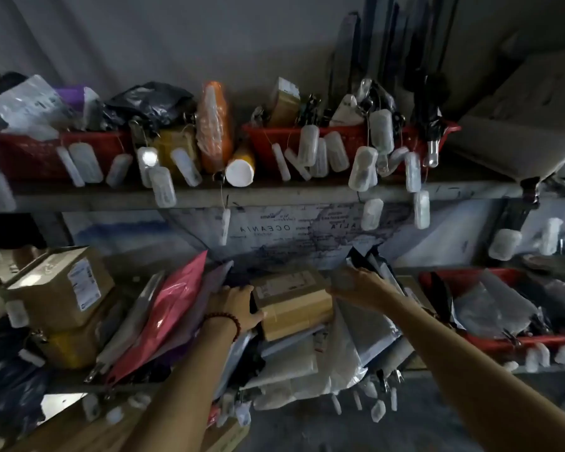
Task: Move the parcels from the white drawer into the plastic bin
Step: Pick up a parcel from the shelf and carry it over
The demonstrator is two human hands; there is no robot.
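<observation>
A small brown cardboard parcel (291, 300) with a white label lies on a pile of soft mailers on the lower shelf. My left hand (234, 306), with a red bead bracelet at the wrist, grips the parcel's left end, thumb along its front. My right hand (356, 287) reaches over the parcel's right end, fingers against the box and the grey mailers (366, 337) beside it; how it holds them is blurred. A pink mailer (173, 305) leans left of my left hand. No white drawer or plastic bin is recognisable in view.
A larger brown box (62, 285) sits at the left. Red baskets (356, 141) full of parcels, with several white tags hanging, line the upper shelf. Another red basket (519, 340) of bagged parcels stands at the lower right. An orange wrapped parcel (214, 125) stands mid-shelf.
</observation>
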